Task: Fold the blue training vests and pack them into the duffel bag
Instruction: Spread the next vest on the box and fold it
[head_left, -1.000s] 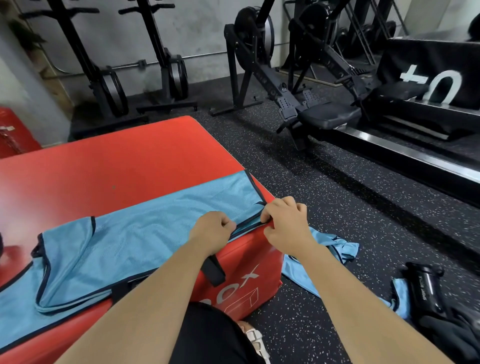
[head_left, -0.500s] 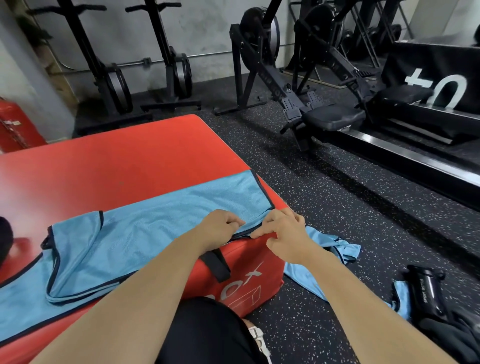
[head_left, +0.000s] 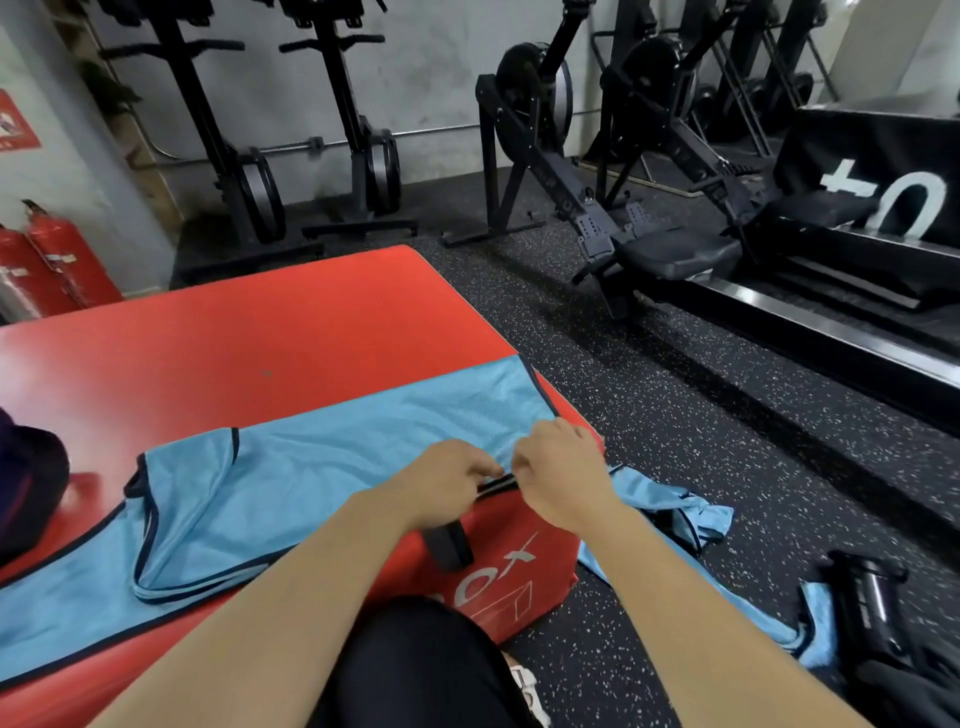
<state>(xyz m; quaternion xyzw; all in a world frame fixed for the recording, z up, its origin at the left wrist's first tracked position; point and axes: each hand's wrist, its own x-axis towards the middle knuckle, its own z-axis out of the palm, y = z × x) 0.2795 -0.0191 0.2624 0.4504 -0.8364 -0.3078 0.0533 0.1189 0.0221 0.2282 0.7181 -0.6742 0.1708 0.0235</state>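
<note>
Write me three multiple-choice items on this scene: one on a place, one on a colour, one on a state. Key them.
1. Where does the second vest lie?
A. On the floor beside the red box
B. On a rowing machine seat
C. Inside a bag

2. What colour is the trim of the spread vest on the box?
A. White
B. Dark navy
C. Yellow

3. What are the left hand and right hand doing?
A. Hanging idle
B. Pinching the spread vest's hem at the box's near corner
C. Lifting a dumbbell

Key:
1 A, it lies crumpled on the speckled floor to the right of the box.
2 B, a dark line borders its edges.
3 B, the fingers of both hands curl onto the dark hem.
</note>
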